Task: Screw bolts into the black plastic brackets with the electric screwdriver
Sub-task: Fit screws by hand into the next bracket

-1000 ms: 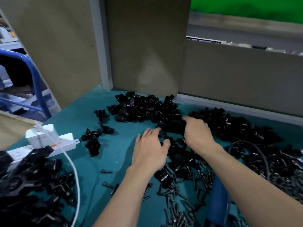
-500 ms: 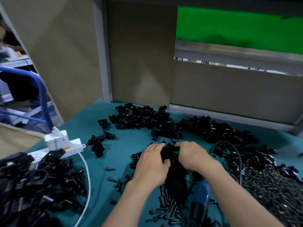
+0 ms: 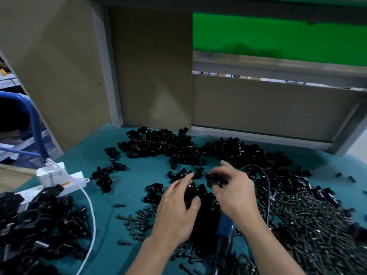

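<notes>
Black plastic brackets lie in heaps across the back of the teal table point(image 3: 127, 195), one heap at the centre back point(image 3: 158, 143) and another to its right point(image 3: 238, 151). My right hand point(image 3: 234, 193) pinches one black bracket point(image 3: 214, 179) in its fingertips just above the table. My left hand point(image 3: 176, 207) holds a clump of brackets point(image 3: 190, 197) between thumb and fingers. The blue electric screwdriver point(image 3: 225, 227) lies on the table between my forearms, partly hidden. Loose bolts point(image 3: 139, 219) lie by my left wrist.
A large pile of bolts point(image 3: 307, 225) fills the right side. More black brackets point(image 3: 39, 225) are heaped at the left front, beside a white power strip point(image 3: 59, 183) and its white cable point(image 3: 92, 219). A black cable point(image 3: 267, 185) loops by my right hand. Cardboard panels point(image 3: 151, 76) close off the back.
My hands, which met over one clump of brackets, have drawn apart. The right hand has lifted a bracket away to the right. A second ago both hands reached into the far heap.
</notes>
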A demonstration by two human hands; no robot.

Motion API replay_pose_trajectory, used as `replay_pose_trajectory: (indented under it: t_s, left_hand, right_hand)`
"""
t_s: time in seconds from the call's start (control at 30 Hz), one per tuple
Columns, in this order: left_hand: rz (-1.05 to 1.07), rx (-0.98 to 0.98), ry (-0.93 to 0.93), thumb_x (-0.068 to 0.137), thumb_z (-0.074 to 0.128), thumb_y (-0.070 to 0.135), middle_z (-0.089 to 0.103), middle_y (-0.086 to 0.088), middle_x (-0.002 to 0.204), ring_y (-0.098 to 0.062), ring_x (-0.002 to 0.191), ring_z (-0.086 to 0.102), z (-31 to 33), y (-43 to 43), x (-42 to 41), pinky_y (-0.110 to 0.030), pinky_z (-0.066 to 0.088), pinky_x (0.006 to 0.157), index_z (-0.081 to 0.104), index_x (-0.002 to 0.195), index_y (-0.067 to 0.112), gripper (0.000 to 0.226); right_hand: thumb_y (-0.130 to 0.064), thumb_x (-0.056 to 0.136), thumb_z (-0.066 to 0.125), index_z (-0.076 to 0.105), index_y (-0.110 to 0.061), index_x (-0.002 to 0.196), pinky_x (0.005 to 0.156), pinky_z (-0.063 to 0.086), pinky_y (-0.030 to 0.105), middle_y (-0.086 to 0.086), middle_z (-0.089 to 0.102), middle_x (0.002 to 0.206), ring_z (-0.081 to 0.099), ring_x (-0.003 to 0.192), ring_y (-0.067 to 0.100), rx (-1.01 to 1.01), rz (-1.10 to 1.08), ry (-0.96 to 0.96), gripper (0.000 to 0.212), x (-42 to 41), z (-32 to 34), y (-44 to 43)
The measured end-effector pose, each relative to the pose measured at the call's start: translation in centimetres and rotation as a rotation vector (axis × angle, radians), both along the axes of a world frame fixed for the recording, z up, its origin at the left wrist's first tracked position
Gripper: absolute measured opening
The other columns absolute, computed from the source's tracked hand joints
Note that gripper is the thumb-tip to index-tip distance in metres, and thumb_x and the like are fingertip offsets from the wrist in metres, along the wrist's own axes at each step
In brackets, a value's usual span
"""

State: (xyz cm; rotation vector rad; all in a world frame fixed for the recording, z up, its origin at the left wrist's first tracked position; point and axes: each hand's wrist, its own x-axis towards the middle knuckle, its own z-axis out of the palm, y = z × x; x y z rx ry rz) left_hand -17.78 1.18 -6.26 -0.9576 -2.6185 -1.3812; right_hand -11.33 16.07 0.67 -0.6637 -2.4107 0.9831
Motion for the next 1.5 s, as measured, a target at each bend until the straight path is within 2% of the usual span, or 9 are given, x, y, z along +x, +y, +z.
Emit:
replay_pose_trajectory:
  t_s: [0.17, 0.37, 0.7, 0.9, 1.03, 1.13, 1.2, 1.33, 1.5]
  left_hand:
    - [-0.079, 0.163, -0.114, 0.091, 0.041, 0.081, 0.061, 0.039, 0.123, 0.020, 0.117, 0.052, 0.6, 0.4, 1.6, -0.004, 0.043, 0.087, 0.046, 0.142, 0.060, 0.055]
    - [-0.076, 0.298, -0.204, 0.091, 0.051, 0.050, 0.077, 0.023, 0.094, 0.001, 0.088, 0.073, 1.1, 0.7, 1.3, -0.013, 0.054, 0.071, 0.069, 0.108, 0.048, 0.025]
    - [-0.053, 0.656, -0.674, 0.103, 0.059, 0.009, 0.078, -0.016, 0.089, -0.021, 0.084, 0.075, 0.6, 1.4, 0.1, -0.036, 0.057, 0.084, 0.072, 0.121, 0.032, 0.032]
    - [0.127, 0.592, -0.410, 0.102, 0.062, 0.013, 0.080, 0.000, 0.091, -0.014, 0.087, 0.077, 0.2, 1.8, 0.8, -0.038, 0.058, 0.086, 0.076, 0.098, 0.040, 0.030]
    - [0.139, 0.529, -0.329, 0.097, 0.063, 0.042, 0.079, 0.009, 0.094, -0.005, 0.094, 0.074, 0.1, 1.3, 0.9, -0.042, 0.060, 0.087, 0.080, 0.089, 0.038, 0.019]
    - [0.088, 0.447, -0.280, 0.083, 0.060, 0.073, 0.071, -0.017, 0.073, -0.026, 0.063, 0.065, 0.1, 1.2, 1.3, -0.048, 0.058, 0.067, 0.076, 0.074, 0.015, 0.061]
    - [0.011, 0.457, -0.269, 0.086, 0.058, 0.073, 0.066, -0.017, 0.064, -0.027, 0.057, 0.059, 0.0, 1.1, 1.5, -0.043, 0.054, 0.063, 0.071, 0.068, 0.012, 0.065]
    - [-0.136, 0.504, -0.327, 0.095, 0.055, 0.056, 0.080, 0.003, 0.100, -0.015, 0.100, 0.075, 0.1, 1.2, 1.6, -0.039, 0.057, 0.089, 0.083, 0.098, 0.027, 0.041]
    - [-0.118, 0.429, -0.296, 0.088, 0.059, 0.070, 0.078, 0.004, 0.089, -0.014, 0.087, 0.074, 0.0, 1.8, 1.8, -0.043, 0.060, 0.077, 0.080, 0.086, 0.035, 0.042]
  right_hand:
    - [0.012, 0.086, 0.067, 0.062, -0.047, 0.106, 0.070, 0.048, 0.002, -0.028, 0.067, 0.099, 0.066, 0.095, -0.015, -0.123, 0.139, 0.007, 0.062, 2.5, -0.3, -1.2]
    - [0.005, 0.087, 0.064, 0.040, -0.051, 0.147, 0.092, 0.052, 0.011, -0.023, 0.065, 0.126, 0.064, 0.111, -0.003, 0.036, 0.245, -0.061, 0.085, 3.0, -1.2, -2.5]
    - [-0.037, 0.091, 0.073, 0.063, -0.040, 0.119, 0.071, 0.056, 0.022, -0.014, 0.074, 0.093, 0.070, 0.080, 0.004, -0.273, 0.190, -0.128, 0.031, 2.7, -0.6, -1.9]
    - [-0.030, 0.102, 0.058, 0.063, -0.030, 0.120, 0.059, 0.056, 0.025, 0.004, 0.076, 0.065, 0.070, 0.051, 0.013, -0.418, 0.248, -0.238, 0.019, 2.5, -1.3, -2.5]
    - [-0.017, 0.098, 0.069, 0.074, -0.034, 0.102, 0.067, 0.058, 0.016, -0.012, 0.077, 0.090, 0.072, 0.070, 0.004, -0.366, 0.096, -0.061, 0.018, 2.5, -1.2, -1.4]
    - [-0.010, 0.091, 0.073, 0.070, -0.046, 0.083, 0.067, 0.047, 0.001, -0.025, 0.072, 0.092, 0.065, 0.088, -0.009, -0.150, 0.130, 0.030, 0.036, 2.7, -1.3, -1.3]
    - [-0.007, 0.088, 0.072, 0.071, -0.043, 0.084, 0.073, 0.052, 0.006, -0.025, 0.073, 0.089, 0.065, 0.089, -0.010, -0.096, 0.182, 0.030, 0.036, 2.8, -1.8, -1.6]
    - [-0.001, 0.087, 0.072, 0.072, -0.037, 0.098, 0.080, 0.054, 0.012, -0.027, 0.072, 0.089, 0.065, 0.092, -0.006, -0.009, 0.175, 0.095, 0.037, 2.7, -2.3, -2.1]
    - [0.011, 0.072, 0.071, 0.077, -0.030, 0.089, 0.093, 0.051, 0.020, -0.030, 0.070, 0.093, 0.065, 0.103, 0.000, 0.149, 0.159, 0.305, 0.045, 2.9, -2.3, -2.9]
